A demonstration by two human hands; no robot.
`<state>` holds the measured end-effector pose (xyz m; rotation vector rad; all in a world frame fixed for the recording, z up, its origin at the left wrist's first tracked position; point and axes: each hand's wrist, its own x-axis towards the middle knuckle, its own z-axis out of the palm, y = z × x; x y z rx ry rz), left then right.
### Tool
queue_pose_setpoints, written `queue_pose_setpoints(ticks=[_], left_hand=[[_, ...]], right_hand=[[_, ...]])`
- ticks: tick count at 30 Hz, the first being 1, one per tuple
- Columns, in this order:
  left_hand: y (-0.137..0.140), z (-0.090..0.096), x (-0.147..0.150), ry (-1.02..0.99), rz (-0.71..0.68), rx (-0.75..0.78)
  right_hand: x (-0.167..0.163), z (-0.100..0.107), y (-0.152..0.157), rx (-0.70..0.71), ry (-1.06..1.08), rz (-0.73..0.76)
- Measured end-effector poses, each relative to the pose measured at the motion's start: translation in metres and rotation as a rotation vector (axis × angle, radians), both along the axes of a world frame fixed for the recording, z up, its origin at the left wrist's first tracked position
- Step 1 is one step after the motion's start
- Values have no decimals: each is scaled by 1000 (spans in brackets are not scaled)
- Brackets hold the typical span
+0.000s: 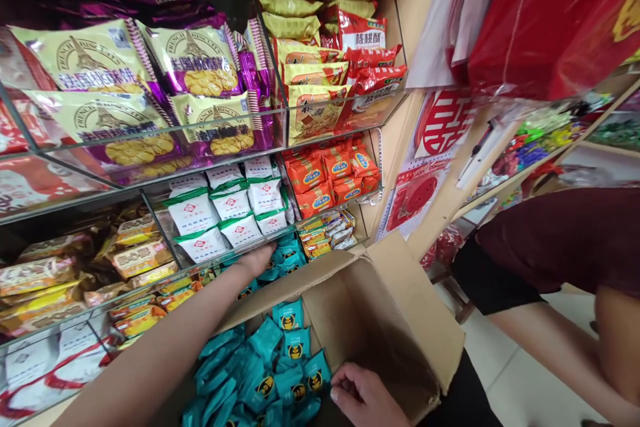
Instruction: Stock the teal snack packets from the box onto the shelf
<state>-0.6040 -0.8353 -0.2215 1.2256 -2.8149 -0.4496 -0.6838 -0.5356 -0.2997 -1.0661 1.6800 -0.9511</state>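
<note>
My left hand (257, 260) reaches over the box edge into a low shelf compartment, among teal snack packets (290, 250). Its fingers are mostly hidden there, so I cannot tell what they hold. An open cardboard box (415, 300) stands against the shelf front, with many more teal packets (265, 340) piled in its left part. Inside the box, my right hand (367, 397) is closed with curled fingers, its fingertips close to the right edge of a teal packet (317, 373). Whatever lies between those fingers does not show.
Above are clear-fronted bins of French biscuits (200, 67), walnut cookies (317, 110), white-and-green packets (230, 203) and orange packets (320, 177). Red bags (555, 27) hang at upper right. Another person (555, 260) bends close by on the right.
</note>
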Motion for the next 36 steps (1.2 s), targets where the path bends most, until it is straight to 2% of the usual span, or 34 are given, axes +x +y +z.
queue_pose_setpoints(ticks=[3, 5, 6, 8, 10, 12, 14, 15, 18, 20, 24, 27, 31, 34, 36], left_hand=[[20, 15, 12, -81, -50, 2], [47, 27, 26, -60, -105, -28], [64, 33, 35, -26, -146, -55], [101, 38, 55, 106, -327, -152], [134, 33, 75, 156, -502, -183], [155, 17, 92, 116, -586, -169], [165, -4, 107, 9, -531, -135], [167, -15, 113, -71, -433, -129], [164, -39, 129, -354, -9, -142], [161, -47, 137, -456, 138, -113], [160, -48, 141, -377, 122, -58], [163, -43, 138, -374, 85, -68], [165, -32, 138, -358, 82, -5], [163, -25, 144, -182, 67, 54], [162, -23, 147, 26, 80, 167]], right_hand=[[0, 1, 1, 1, -43, -3], [0, 2, 2, -11, -58, -6], [0, 2, 3, -16, -61, -6], [1, 2, 4, -18, -58, -2], [2, 1, 5, -13, -40, 5], [3, -1, 5, 1, -23, 14], [3, -3, 5, 19, -19, 25], [4, -4, 5, 25, -21, 30], [4, -8, 6, 21, -25, 35], [4, -9, 6, 16, -25, 36], [4, -9, 7, 21, -7, 41], [4, -8, 7, 27, 3, 45], [4, -5, 7, 22, 6, 37], [3, -4, 8, 19, 7, 32], [2, -4, 8, 17, 13, 35]])
